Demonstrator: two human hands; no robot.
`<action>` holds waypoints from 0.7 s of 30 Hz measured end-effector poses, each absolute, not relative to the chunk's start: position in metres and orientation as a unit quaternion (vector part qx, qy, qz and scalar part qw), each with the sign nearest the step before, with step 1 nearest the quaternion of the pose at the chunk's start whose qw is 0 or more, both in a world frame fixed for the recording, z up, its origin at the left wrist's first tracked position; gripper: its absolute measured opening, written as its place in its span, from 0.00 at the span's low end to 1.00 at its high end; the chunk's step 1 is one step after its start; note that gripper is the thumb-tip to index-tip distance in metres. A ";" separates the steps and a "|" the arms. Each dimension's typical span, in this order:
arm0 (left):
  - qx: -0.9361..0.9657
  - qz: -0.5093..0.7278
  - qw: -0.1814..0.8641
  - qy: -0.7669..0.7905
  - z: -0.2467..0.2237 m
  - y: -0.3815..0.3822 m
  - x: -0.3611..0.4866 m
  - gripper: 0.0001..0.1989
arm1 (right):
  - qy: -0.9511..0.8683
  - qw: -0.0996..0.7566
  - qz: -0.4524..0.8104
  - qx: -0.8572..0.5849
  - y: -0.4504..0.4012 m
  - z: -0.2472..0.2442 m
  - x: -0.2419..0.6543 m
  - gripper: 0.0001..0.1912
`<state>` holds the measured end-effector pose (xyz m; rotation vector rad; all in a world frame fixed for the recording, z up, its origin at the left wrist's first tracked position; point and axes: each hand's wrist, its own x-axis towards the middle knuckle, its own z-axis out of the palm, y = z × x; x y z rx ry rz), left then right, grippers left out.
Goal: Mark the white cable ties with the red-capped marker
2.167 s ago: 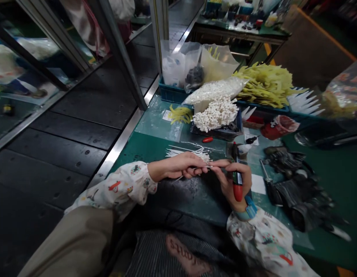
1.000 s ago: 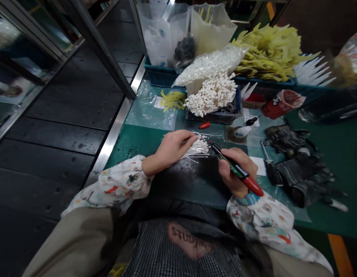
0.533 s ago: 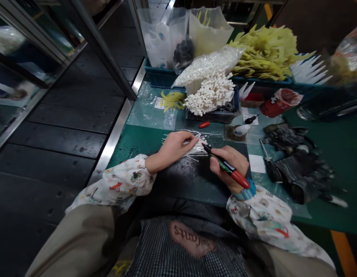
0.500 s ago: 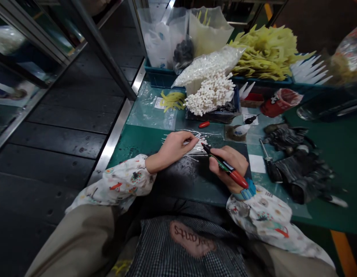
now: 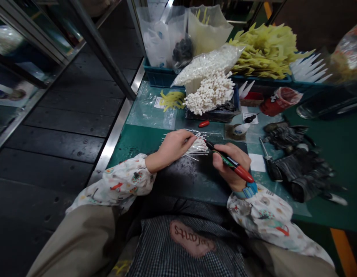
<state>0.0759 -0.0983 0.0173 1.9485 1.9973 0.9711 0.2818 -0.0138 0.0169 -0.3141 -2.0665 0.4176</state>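
My right hand is closed around a red marker, uncapped, its black neck pointing left and its tip at the edge of a heap of thin white sticks. The sticks have small knobbed ends and lie on a dark mat. Over the left side of this heap my left hand reaches in, thumb and forefinger pinched on what looks like one thin white stick, mostly hidden by the fingers. A loose red cap lies just beyond the heap.
Behind the heap, a dark tray holds a bundle of white-tipped sticks under a bag of white pieces. Yellow strips fill a bin. To the right are a small white bottle, a screwdriver and dark gloves.
My right hand and the marker have shifted slightly right and down. The marker tip has moved a little right. My left hand stays almost in place, its fingertips slightly closer together.
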 end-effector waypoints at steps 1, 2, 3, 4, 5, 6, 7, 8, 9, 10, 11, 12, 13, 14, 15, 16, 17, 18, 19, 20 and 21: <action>0.667 0.306 0.074 0.675 0.015 -0.098 0.075 0.14 | -0.847 0.486 0.170 -0.135 -0.013 0.017 0.282 0.08; 0.678 0.285 0.055 0.675 0.012 -0.097 0.074 0.15 | -0.845 0.487 0.169 -0.142 -0.013 0.017 0.282 0.08; 0.688 0.267 0.039 0.674 0.009 -0.096 0.074 0.16 | -0.844 0.488 0.166 -0.147 -0.012 0.017 0.282 0.08; 0.696 0.254 0.026 0.671 0.006 -0.095 0.074 0.16 | -0.844 0.488 0.163 -0.150 -0.012 0.017 0.282 0.08; 0.702 0.245 0.018 0.668 0.003 -0.095 0.075 0.17 | -0.845 0.488 0.160 -0.153 -0.012 0.016 0.282 0.08; 0.707 0.240 0.014 0.665 0.002 -0.095 0.076 0.17 | -0.845 0.487 0.157 -0.154 -0.012 0.016 0.282 0.08; 0.710 0.237 0.014 0.663 0.001 -0.095 0.077 0.17 | -0.845 0.487 0.156 -0.155 -0.011 0.016 0.282 0.07; 0.710 0.235 0.016 0.663 0.001 -0.095 0.078 0.18 | -0.846 0.487 0.155 -0.155 -0.011 0.016 0.282 0.07; 0.708 0.231 0.020 0.667 0.002 -0.095 0.077 0.18 | -0.846 0.487 0.155 -0.155 -0.011 0.016 0.282 0.07; 0.702 0.227 0.024 0.675 0.004 -0.095 0.076 0.18 | -0.846 0.487 0.154 -0.155 -0.011 0.016 0.282 0.06; 0.692 0.224 0.029 0.686 0.006 -0.094 0.072 0.17 | -0.846 0.487 0.153 -0.155 -0.010 0.016 0.282 0.06; 0.676 0.226 0.035 0.701 0.008 -0.092 0.066 0.16 | -0.844 0.489 0.152 -0.156 -0.010 0.017 0.282 0.06; 0.655 0.234 0.045 0.716 0.009 -0.089 0.059 0.14 | -0.843 0.491 0.151 -0.156 -0.010 0.017 0.283 0.06; 0.631 0.253 0.061 0.731 0.010 -0.083 0.050 0.12 | -0.842 0.493 0.151 -0.157 -0.010 0.017 0.283 0.06; 0.602 0.284 0.081 0.742 0.010 -0.077 0.040 0.10 | -0.841 0.494 0.153 -0.158 -0.010 0.018 0.283 0.06; 0.574 0.322 0.108 0.746 0.009 -0.068 0.030 0.11 | -0.840 0.495 0.155 -0.158 -0.011 0.018 0.283 0.06; 0.543 0.372 0.136 0.741 0.007 -0.059 0.020 0.15 | -0.839 0.497 0.157 -0.158 -0.011 0.018 0.283 0.06; 0.520 0.425 0.159 0.724 0.005 -0.049 0.011 0.20 | -0.838 0.499 0.158 -0.156 -0.011 0.018 0.283 0.06; 0.513 0.466 0.173 0.700 0.003 -0.038 0.003 0.23 | -0.838 0.499 0.159 -0.155 -0.011 0.018 0.282 0.06; 0.516 0.494 0.180 0.676 0.001 -0.028 -0.003 0.23 | -0.837 0.501 0.159 -0.152 -0.011 0.017 0.282 0.06; 0.523 0.510 0.186 0.657 0.000 -0.019 -0.007 0.24 | -0.837 0.501 0.160 -0.149 -0.011 0.017 0.282 0.07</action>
